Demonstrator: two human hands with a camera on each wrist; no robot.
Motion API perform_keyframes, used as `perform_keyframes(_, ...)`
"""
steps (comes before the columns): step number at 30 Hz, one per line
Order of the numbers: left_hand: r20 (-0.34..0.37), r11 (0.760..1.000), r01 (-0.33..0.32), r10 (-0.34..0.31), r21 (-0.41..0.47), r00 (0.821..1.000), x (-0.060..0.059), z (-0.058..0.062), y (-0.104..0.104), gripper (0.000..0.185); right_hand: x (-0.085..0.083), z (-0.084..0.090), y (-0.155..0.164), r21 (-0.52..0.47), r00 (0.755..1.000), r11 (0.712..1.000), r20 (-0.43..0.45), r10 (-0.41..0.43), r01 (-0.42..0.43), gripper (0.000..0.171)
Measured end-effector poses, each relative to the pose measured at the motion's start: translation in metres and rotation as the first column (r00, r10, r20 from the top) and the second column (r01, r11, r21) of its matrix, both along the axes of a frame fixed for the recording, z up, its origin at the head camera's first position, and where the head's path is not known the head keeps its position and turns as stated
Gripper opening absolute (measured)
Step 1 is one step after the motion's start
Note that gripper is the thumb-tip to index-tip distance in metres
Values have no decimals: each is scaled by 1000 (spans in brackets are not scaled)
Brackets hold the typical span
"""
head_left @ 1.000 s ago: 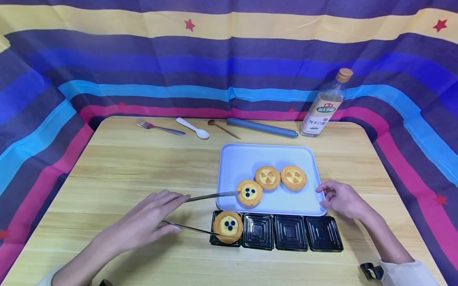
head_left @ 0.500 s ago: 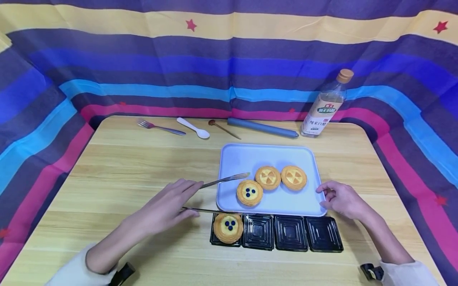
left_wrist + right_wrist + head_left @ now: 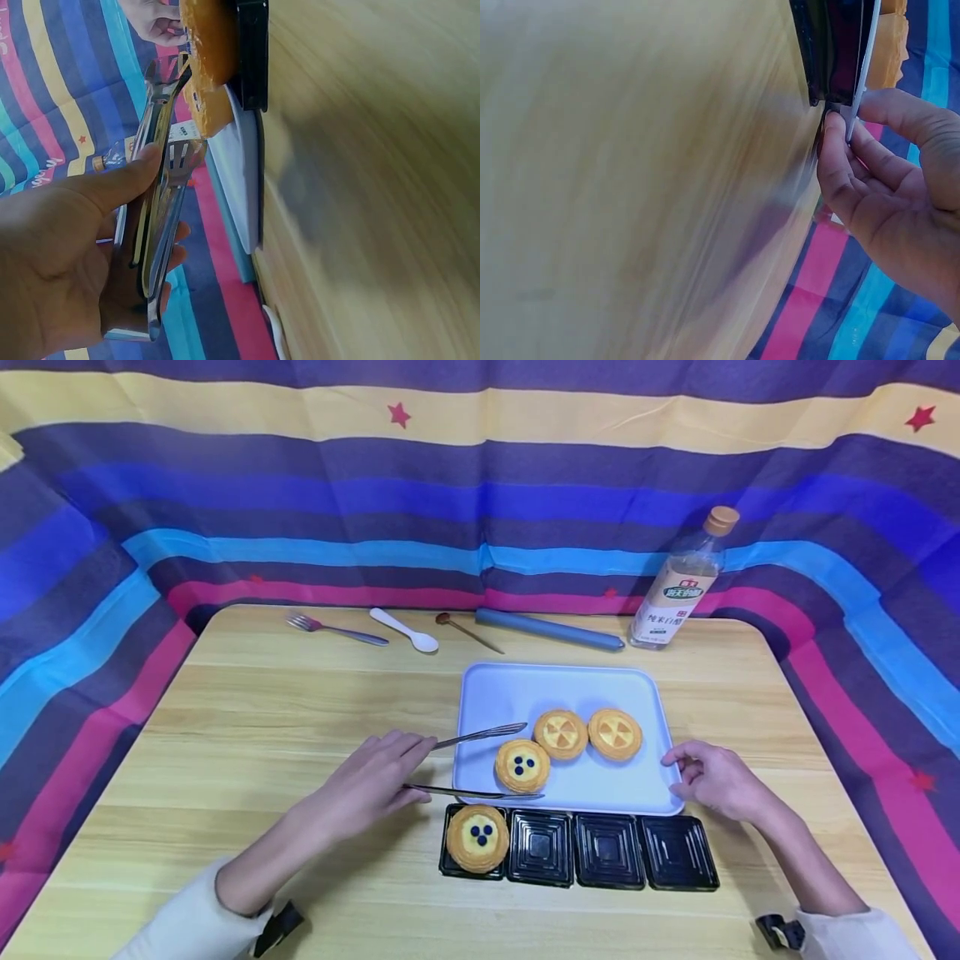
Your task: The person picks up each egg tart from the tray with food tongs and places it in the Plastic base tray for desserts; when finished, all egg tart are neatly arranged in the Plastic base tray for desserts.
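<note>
My left hand [image 3: 367, 787] holds metal serving tongs [image 3: 139, 255], thumb on one arm and fingers on the other. The tongs' arms stand apart, one on either side of an egg tart [image 3: 522, 767] with blueberry-like dots. That tart sits at the near left of a pale blue tray [image 3: 491, 693]. Two more tarts, a middle one [image 3: 561, 734] and a right one [image 3: 615, 734], lie there with triangle-patterned tops. My right hand [image 3: 716, 781] pinches the tray's right edge between thumb and fingers, also seen in the right wrist view. Another dotted tart [image 3: 477, 839] sits in the leftmost black plastic holder.
Three further black holders [image 3: 609, 850] continue rightward along the tray's near edge. Behind lie a fork [image 3: 337, 629], a white spoon [image 3: 405, 630], a thin brown stirring spoon [image 3: 469, 632] and a blue roll [image 3: 551, 629]. A clear bottle [image 3: 671, 589] stands at back right.
My left hand has moved right and away from me with the tongs, whose tips left the holder's tart and now straddle the dotted tart on the tray. My right hand has stayed put.
</note>
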State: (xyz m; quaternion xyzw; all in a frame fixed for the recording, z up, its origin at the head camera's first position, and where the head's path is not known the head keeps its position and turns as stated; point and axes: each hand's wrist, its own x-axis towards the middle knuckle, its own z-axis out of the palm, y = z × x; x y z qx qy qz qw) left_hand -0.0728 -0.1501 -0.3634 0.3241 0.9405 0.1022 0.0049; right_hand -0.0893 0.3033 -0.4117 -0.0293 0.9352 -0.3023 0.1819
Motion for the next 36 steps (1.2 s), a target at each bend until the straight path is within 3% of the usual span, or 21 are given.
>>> perform_keyframes(9, 12, 1000, -14, 14, -16, 1000, 1, -7, 3, 66, 0, -1, 0, 7, 1000, 1000, -5, 3, -3, 36)
perform_keyframes(36, -145, 999, 36, -36, 1, 989, 2, -12, 3, 60, 0, -1, 3, 29, 1000, 1000, -22, 13, -12, 35)
